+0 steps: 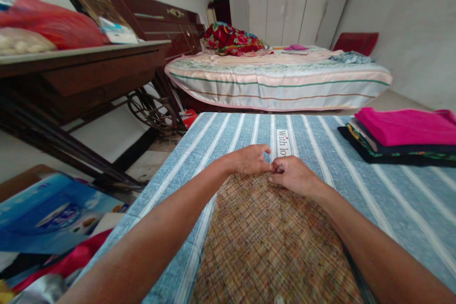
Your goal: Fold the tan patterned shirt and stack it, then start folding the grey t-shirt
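The bare right hand (294, 175) is narrowed, its thumb and fingertips seeming to pinch the far edge of a brown, cross-checked woven cloth (270, 237); the bare left hand (252, 159) meets it there, thumb and forefinger apart, though whether its other fingers grip anything I cannot tell. The cloth lies between the two forearms on a blue-and-white striped fabric sheet (320, 140), its near end running out of view. With so little held, the far edge could slip free, and an uneven pull could skew or crease the cloth. A dark strip (356, 266) along its right side could shift or bunch under the right forearm. Beyond the hands, a white printed label (281, 137) marks open sheet. To the right there is striped room before a neat stack of folded clothes topped with bright pink (409, 126), which a wide right elbow could nudge. The left is tighter: the sheet's edge slants close past the left forearm, and anything pushed over could drop towards a blue printed cardboard box (60, 209).
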### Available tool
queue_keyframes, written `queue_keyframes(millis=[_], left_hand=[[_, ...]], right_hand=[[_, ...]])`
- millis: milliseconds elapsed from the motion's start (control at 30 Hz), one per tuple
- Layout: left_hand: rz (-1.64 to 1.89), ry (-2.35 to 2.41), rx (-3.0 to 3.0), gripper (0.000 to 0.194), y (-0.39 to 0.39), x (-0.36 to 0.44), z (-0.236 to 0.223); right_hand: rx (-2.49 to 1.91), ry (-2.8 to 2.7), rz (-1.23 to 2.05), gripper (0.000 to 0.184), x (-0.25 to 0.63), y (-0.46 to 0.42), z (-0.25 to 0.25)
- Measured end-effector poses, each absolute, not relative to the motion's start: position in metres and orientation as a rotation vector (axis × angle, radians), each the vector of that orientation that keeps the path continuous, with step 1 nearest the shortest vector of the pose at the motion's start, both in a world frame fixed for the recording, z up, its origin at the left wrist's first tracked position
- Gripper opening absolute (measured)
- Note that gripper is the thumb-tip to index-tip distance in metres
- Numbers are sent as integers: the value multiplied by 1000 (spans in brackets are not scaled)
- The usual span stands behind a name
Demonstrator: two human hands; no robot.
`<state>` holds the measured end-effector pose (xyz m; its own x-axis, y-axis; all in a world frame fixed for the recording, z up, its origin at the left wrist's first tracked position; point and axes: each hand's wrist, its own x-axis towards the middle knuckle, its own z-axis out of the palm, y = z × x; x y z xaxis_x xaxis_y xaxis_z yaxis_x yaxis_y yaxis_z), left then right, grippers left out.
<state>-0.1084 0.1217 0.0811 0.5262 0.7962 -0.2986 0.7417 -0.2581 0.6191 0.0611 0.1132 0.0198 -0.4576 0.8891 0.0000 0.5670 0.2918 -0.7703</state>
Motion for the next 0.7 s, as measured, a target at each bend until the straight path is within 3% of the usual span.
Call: queue_keyframes(millis=[200,300,700], left_hand=[[-146,1262,2142,48,121,-137,89],[-186,1310,2035,38,118,-154,90],[357,1493,1736,36,103,-185,58]], right_hand=[[-1270,-2083,1117,6,64,111,24],[-1285,-2112,1074,6,63,110,26],[-1378,-2170,891,4,60,107,28]])
